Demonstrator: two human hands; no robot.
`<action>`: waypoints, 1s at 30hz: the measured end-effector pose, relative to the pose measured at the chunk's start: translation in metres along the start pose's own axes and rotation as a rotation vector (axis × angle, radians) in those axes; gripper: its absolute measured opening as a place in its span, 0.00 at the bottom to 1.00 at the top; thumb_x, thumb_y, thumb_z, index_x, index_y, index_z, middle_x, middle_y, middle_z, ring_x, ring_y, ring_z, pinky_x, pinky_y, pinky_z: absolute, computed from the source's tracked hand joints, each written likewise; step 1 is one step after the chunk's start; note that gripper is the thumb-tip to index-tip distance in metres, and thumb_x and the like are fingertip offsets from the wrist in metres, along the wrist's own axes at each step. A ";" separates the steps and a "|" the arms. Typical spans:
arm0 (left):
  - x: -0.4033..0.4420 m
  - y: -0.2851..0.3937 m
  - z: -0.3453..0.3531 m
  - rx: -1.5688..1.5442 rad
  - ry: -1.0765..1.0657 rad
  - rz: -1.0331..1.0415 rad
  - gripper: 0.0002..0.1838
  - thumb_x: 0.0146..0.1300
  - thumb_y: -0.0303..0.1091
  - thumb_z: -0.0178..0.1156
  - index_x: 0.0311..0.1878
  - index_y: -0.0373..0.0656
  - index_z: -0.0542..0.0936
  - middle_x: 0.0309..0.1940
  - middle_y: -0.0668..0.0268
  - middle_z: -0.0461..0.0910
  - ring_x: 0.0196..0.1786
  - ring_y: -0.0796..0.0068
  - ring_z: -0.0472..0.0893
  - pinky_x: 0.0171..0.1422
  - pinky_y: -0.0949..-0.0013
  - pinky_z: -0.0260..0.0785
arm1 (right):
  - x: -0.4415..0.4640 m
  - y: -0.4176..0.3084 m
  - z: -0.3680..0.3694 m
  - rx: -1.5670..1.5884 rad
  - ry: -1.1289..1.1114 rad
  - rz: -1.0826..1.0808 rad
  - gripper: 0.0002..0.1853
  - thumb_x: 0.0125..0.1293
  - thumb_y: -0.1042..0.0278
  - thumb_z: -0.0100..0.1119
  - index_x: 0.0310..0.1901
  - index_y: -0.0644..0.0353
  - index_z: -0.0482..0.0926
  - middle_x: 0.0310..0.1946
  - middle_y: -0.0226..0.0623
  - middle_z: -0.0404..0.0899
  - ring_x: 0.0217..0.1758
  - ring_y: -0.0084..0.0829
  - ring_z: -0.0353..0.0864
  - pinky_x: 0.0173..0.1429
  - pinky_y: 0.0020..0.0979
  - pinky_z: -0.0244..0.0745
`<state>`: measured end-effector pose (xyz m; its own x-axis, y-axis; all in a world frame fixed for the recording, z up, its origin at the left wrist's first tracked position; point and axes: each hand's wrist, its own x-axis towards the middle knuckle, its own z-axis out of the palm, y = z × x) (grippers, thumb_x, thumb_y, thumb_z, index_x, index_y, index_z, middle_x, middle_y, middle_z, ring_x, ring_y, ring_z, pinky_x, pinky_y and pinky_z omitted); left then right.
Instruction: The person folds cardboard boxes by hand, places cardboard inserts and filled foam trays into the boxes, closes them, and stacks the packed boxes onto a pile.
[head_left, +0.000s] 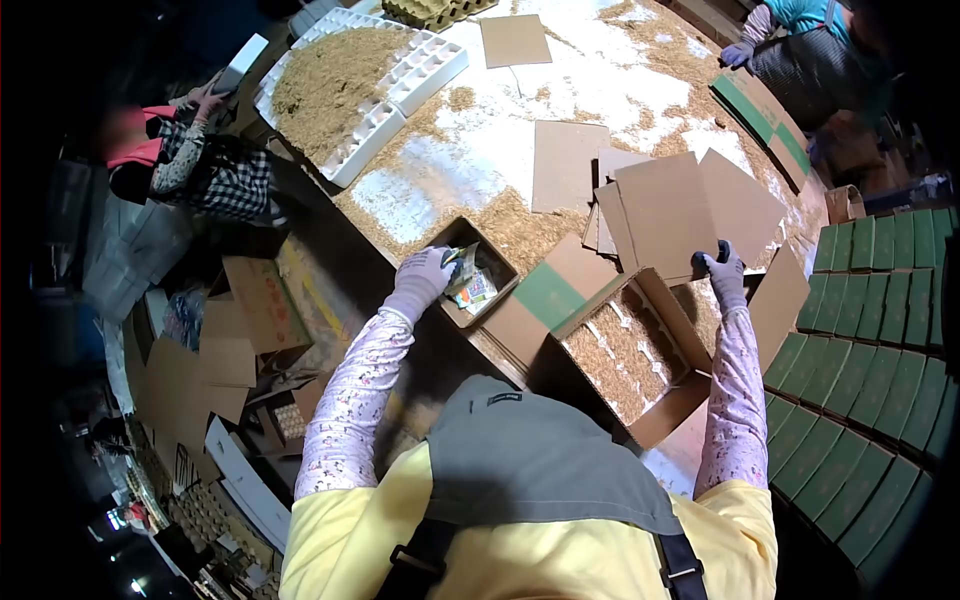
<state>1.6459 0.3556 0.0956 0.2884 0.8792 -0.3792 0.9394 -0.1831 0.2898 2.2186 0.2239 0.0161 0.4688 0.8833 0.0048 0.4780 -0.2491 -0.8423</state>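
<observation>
Far-left person: a co-worker [205,165] in black-and-white checks stands beyond the surface [505,115].
Far-left tray: a white compartmented tray [430,75], heaped with loose brown husk [335,85].
Left hand: your gloved left hand [422,275] reaches over the near edge, fingers curled at the printed paper packets [478,290]; you cannot be sure from here that they are closed on one.
Small box: the packets lie inside this open brown cardboard box [500,262].
Step in hand: you appear to be handling packets on the left and cardboard on the right; taking a single packet would call for a light pinch clear of the box walls.
Open carton: right of the small box, a larger brown carton [662,425] holds brown husk with white strips showing.
Right hand: your gloved right hand [725,275] is bent at the corner of a flat brown cardboard sheet [665,215], beyond the carton; its closure you can't confirm.
Right side: green boxes [880,350] stand stacked in rows.
Far-right person: another co-worker [820,60] is beside a green-and-brown carton [762,125].
</observation>
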 end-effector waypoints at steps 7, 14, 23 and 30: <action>-0.009 0.053 0.002 0.030 0.268 0.300 0.18 0.65 0.40 0.58 0.58 0.54 0.81 0.59 0.48 0.73 0.61 0.47 0.72 0.66 0.52 0.67 | -0.087 -0.099 -0.067 -0.334 0.122 0.059 0.18 0.67 0.63 0.60 0.55 0.61 0.76 0.49 0.48 0.82 0.53 0.43 0.80 0.58 0.39 0.72; 0.014 0.041 0.018 -0.036 0.030 0.133 0.19 0.61 0.42 0.61 0.54 0.48 0.80 0.47 0.53 0.84 0.52 0.51 0.82 0.58 0.55 0.73 | -0.204 -0.155 -0.096 -0.110 0.413 -0.056 0.29 0.70 0.76 0.52 0.72 0.59 0.63 0.69 0.44 0.68 0.70 0.36 0.69 0.73 0.34 0.64; -0.010 0.016 -0.006 0.150 0.105 0.047 0.16 0.59 0.43 0.64 0.50 0.52 0.83 0.64 0.53 0.73 0.67 0.52 0.71 0.66 0.56 0.67 | -0.295 -0.145 -0.110 0.051 0.667 0.105 0.26 0.75 0.66 0.53 0.70 0.69 0.64 0.66 0.46 0.71 0.67 0.34 0.71 0.70 0.33 0.64; -0.037 0.132 -0.006 -0.276 0.668 0.539 0.11 0.60 0.39 0.64 0.44 0.51 0.87 0.65 0.55 0.72 0.69 0.51 0.67 0.75 0.54 0.54 | -0.297 -0.190 -0.089 -0.054 0.605 -0.069 0.23 0.75 0.73 0.49 0.69 0.68 0.67 0.67 0.45 0.71 0.68 0.36 0.71 0.71 0.32 0.64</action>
<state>1.7575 0.3016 0.1535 0.4278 0.7930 0.4337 0.6052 -0.6077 0.5142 2.0549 -0.0267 0.2230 0.7663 0.5200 0.3772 0.5522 -0.2331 -0.8005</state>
